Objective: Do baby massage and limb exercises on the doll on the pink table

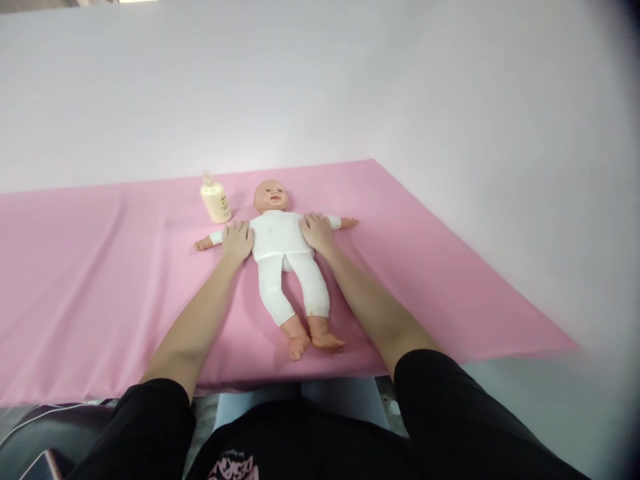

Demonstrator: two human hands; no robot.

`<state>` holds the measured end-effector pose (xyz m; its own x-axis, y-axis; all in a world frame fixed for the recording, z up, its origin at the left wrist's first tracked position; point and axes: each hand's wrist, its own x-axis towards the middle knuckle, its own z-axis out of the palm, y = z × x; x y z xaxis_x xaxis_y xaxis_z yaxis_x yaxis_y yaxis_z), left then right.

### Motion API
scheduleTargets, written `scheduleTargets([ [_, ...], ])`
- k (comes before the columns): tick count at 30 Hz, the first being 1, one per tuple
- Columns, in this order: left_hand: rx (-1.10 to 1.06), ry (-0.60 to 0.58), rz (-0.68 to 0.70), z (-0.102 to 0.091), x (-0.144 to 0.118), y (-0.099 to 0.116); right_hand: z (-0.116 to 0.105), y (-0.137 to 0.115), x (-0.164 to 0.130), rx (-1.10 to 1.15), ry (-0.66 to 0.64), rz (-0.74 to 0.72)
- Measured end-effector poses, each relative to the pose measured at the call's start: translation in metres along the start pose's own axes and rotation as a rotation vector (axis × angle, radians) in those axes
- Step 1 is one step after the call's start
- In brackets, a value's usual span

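A baby doll point(275, 235) in a white outfit lies on its back on a pink cloth point(400, 293), head away from me and arms stretched out sideways. My left hand point(238, 241) rests flat over the doll's upper arm on the left side, fingers extended. On the other side, my right hand point(317, 231) lies with fingers outstretched on the doll's shoulder and upper arm. Neither hand grips anything that I can see. Beyond my left hand stands a pale yellow pump bottle point(216, 202), close to the doll's head.
The pink cloth covers a table that meets a white wall point(300, 87) at the back and right. Folds run through the cloth on the left. At the bottom left, a dark seat point(55, 437) holds a phone-like object point(43, 467) and a white cable point(30, 421).
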<state>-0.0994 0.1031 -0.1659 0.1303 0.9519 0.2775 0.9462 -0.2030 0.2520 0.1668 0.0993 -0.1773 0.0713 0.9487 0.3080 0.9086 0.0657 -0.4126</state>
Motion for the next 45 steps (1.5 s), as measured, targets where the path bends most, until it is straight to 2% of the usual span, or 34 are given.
scheduleTargets([
  [3,0.099,0.056,-0.082,-0.006,-0.003,-0.003,-0.003,0.014,0.002,-0.054,0.053,0.041],
  [7,0.139,0.064,-0.137,-0.007,-0.004,-0.002,-0.004,0.027,0.007,-0.056,0.051,0.045],
  [10,0.130,0.058,-0.131,-0.005,-0.005,0.000,-0.005,0.023,0.009,-0.032,0.028,0.055],
  [12,0.128,0.050,-0.130,-0.003,-0.005,0.002,-0.006,0.012,0.008,0.015,-0.029,0.016],
  [16,0.140,0.045,-0.124,-0.001,-0.005,0.003,-0.010,-0.028,-0.002,0.168,-0.205,-0.263],
  [19,0.151,0.046,-0.112,-0.001,-0.006,0.003,-0.015,-0.063,-0.021,0.087,-0.339,-0.448],
  [23,0.164,0.050,-0.099,0.001,-0.005,0.001,-0.024,-0.103,-0.060,0.022,-0.505,-0.758],
  [27,0.149,0.060,-0.110,0.003,-0.004,-0.001,-0.028,-0.129,-0.099,0.062,-0.598,-1.028],
  [30,0.151,0.060,-0.112,0.003,-0.004,-0.001,-0.028,-0.137,-0.112,0.120,-0.682,-1.155],
  [32,0.147,0.057,-0.112,0.002,-0.004,-0.001,-0.028,-0.134,-0.107,0.159,-0.715,-1.139],
  [34,0.135,0.051,-0.112,0.003,-0.003,-0.001,-0.029,-0.125,-0.090,0.194,-0.689,-1.034],
  [40,0.138,0.053,-0.101,0.005,-0.003,-0.001,-0.023,-0.069,-0.025,0.221,-0.472,-0.697],
  [45,0.149,0.046,-0.111,0.002,-0.003,0.001,-0.008,-0.013,0.003,0.241,-0.230,-0.381],
])
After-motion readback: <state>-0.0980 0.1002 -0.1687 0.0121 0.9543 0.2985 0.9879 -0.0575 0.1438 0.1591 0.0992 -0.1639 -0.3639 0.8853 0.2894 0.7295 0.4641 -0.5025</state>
